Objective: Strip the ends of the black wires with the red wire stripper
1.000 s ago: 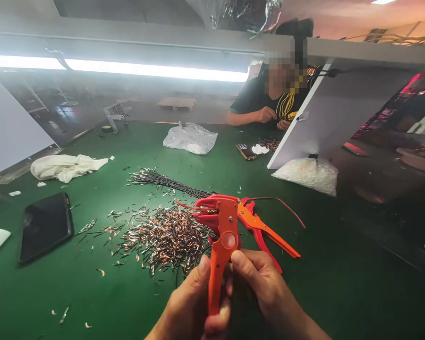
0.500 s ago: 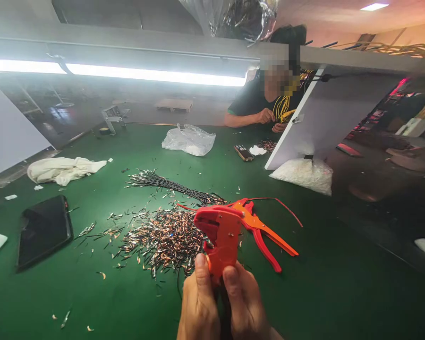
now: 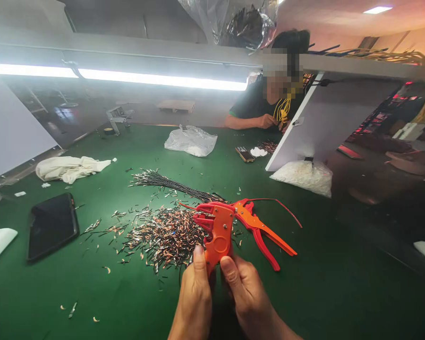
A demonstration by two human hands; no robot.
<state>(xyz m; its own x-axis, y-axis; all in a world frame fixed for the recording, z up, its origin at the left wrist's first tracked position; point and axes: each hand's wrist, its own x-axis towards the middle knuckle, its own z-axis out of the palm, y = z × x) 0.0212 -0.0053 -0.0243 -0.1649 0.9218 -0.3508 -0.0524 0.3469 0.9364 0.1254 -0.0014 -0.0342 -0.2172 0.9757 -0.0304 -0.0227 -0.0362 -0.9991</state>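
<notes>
An orange and red wire stripper [image 3: 220, 231] stands upright over the green table, its red jaws pointing left. My left hand [image 3: 194, 293] closes on its lower part from the left, thumb up along the edge. From the right, my right hand [image 3: 246, 290] grips the same tool, with its thumb against the handle. Most of the handles are hidden by my hands. Behind the tool lies a second wire stripper [image 3: 255, 222] with red and orange handles. A pile of cut wire ends [image 3: 166, 236] spreads to the left, and a bundle of black wires [image 3: 173, 183] lies beyond.
A dark phone [image 3: 53, 226] and a white cloth [image 3: 72, 167] lie left. Farther back are a clear plastic bag [image 3: 191, 140] and a smaller phone [image 3: 244, 154]. A filled bag [image 3: 304, 177] sits by a white panel [image 3: 326, 118]. Across the table, a person [image 3: 251, 106] handles yellow wires.
The wire stripper has turned slightly in my hands, showing more of its flat side. The whole scene has shifted a little in view. The person opposite has moved their hands closer together.
</notes>
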